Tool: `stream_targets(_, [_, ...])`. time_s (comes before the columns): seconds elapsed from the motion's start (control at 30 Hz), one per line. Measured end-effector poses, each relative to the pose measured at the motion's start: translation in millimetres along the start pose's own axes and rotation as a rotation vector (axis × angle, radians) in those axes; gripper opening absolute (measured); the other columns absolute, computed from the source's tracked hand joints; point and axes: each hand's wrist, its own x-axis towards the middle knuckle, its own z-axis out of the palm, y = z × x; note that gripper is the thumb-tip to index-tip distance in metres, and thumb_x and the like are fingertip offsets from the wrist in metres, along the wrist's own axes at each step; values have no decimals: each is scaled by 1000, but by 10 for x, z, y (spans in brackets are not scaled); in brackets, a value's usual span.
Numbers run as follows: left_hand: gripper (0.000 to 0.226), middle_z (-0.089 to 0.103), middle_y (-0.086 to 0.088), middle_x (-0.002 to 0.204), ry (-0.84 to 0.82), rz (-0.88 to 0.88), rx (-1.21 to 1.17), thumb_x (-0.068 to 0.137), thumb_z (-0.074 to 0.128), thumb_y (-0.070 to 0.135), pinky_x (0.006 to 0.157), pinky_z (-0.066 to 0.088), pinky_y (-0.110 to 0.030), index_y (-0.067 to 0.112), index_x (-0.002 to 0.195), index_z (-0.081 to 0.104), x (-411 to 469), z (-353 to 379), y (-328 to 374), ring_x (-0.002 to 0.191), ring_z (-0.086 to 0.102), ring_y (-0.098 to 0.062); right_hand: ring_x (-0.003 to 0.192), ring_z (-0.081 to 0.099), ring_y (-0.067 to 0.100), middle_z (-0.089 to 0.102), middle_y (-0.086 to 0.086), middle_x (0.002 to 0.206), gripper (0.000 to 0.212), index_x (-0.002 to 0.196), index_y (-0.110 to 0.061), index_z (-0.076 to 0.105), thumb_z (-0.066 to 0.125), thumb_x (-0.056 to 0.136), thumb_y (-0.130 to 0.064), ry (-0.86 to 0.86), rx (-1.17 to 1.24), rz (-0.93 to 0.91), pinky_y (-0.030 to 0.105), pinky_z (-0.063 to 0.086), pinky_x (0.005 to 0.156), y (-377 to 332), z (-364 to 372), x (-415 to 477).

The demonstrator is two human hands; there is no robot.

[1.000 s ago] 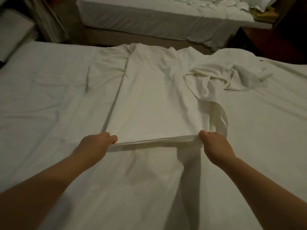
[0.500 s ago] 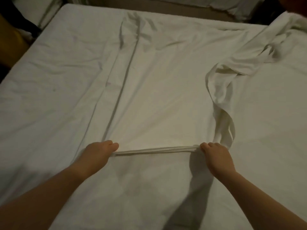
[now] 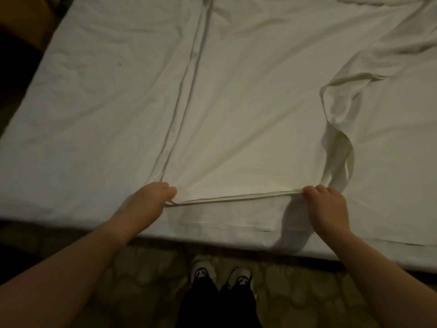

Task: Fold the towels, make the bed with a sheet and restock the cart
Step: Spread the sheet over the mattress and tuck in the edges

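1. Head view: left hand [image 3: 151, 200] and right hand [image 3: 326, 204] each pinch a near corner of the folded sheet [image 3: 248, 138].
2. It lies on the bed [image 3: 82, 126], stretching away from both hands equally.

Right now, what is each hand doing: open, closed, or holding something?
Left hand: closed on the near edge of the folded sheet.
Right hand: closed on the same edge, other corner.

The scene is taken in by 1 wide-angle view, worn on the head and tilted steeply down and forward. The bed [image 3: 82, 138] is seen from its near edge, with the folded sheet [image 3: 248, 126] filling the middle. The left hand [image 3: 151, 197] and right hand [image 3: 327, 204] are framed close, the shoes [image 3: 203, 272] at the bottom edge.
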Motion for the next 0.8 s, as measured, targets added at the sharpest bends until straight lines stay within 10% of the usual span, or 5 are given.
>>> stream_targets(0.27, [28,55,-6,109,-204,-289,16,84,47,0,82,40,-31,16,103,59,-427,143,-88,103,51,-24,66,58,37,65,16,75,16,87,-5,69,71,73,3,60,43,-122,38,45,62,-217,153,-408])
stream_targets(0.63, [22,63,-12,107,257,-877,-711,94,41,9,84,47,-31,15,108,57,-507,268,-5,93,56,-23,97,54,40,61,18,103,19,106,-9,64,57,88,-10,54,162,-65,44,38,83,-505,363,-478])
stream_targets(0.8, [25,59,-10,103,94,-913,-820,95,52,26,75,50,-34,10,113,58,-277,109,29,91,56,-23,83,58,40,63,18,88,11,95,-6,66,58,90,-12,110,220,-153,43,42,73,-698,338,-375])
